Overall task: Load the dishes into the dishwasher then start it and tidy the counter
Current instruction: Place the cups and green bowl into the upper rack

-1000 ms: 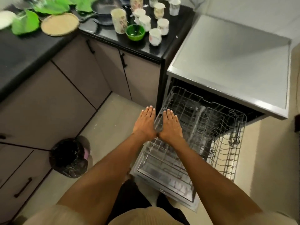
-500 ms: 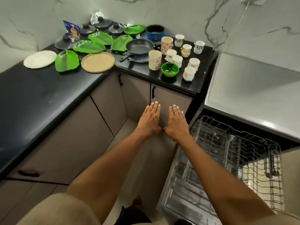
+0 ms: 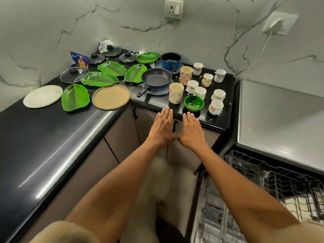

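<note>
Both sets of fingers lie straight and close together, holding nothing, palms down. The left hand and right hand sit side by side, thumbs almost meeting, over the near edge of the black desk. Just beyond the fingertips stand a green bowl and a tall cream mug with red flowers, a second such mug farther back. To the right of these cluster small white cups with printed patterns. Farther left are a dark frying pan, a blue saucepan, green leaf-shaped plates, a tan round plate, a white plate and glass lids. At the near right, the dishwasher's wire rack stands pulled out, with no dishes visible in it.
</note>
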Demonstrator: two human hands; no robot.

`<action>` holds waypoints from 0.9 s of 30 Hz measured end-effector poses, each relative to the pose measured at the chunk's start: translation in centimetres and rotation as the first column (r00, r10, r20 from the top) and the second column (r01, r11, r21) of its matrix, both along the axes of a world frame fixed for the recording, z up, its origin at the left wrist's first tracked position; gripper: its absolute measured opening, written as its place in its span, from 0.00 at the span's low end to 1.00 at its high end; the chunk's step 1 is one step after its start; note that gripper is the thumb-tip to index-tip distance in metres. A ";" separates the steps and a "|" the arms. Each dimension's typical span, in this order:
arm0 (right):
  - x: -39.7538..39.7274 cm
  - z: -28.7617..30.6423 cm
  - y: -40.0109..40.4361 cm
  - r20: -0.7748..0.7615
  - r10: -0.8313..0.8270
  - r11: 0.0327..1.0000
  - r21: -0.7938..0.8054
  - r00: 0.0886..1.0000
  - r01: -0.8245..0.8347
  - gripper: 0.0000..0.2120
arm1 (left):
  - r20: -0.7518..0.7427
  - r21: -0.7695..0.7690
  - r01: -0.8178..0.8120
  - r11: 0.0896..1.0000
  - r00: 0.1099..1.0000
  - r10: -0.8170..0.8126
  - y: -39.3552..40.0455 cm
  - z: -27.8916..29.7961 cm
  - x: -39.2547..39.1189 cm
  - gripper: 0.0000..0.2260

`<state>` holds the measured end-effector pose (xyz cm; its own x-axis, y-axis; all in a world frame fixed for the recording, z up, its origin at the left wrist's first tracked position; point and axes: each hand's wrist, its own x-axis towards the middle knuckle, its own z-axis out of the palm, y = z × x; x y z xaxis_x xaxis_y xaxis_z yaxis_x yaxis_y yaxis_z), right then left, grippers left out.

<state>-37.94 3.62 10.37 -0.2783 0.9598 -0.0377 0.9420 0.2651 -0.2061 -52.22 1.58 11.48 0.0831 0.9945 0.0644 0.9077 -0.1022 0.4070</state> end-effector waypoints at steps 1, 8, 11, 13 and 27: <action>-0.6 0.0 1.4 -0.017 -0.006 1.000 0.006 1.000 0.006 0.48 | 0.007 -0.001 0.004 1.000 1.000 -0.003 1.2 -0.1 -0.6 0.48; -4.0 0.2 11.3 -0.120 -0.040 0.999 0.017 0.992 0.042 0.47 | -0.018 -0.029 0.056 0.998 0.998 -0.057 10.5 -0.7 -3.4 0.44; -4.9 -0.1 14.9 -0.190 -0.060 0.998 0.004 0.980 0.062 0.44 | -0.031 -0.039 0.083 0.996 0.996 -0.084 14.8 -0.5 -4.2 0.43; -5.5 -0.3 17.1 -0.208 -0.085 0.996 -0.014 0.974 0.084 0.42 | -0.007 -0.049 0.087 0.995 0.996 -0.087 17.5 -0.2 -4.4 0.43; -7.2 -2.8 22.8 -0.204 -0.179 0.947 0.229 0.963 0.225 0.16 | -0.218 0.140 0.463 0.875 0.877 -0.429 27.5 -3.6 -8.4 0.20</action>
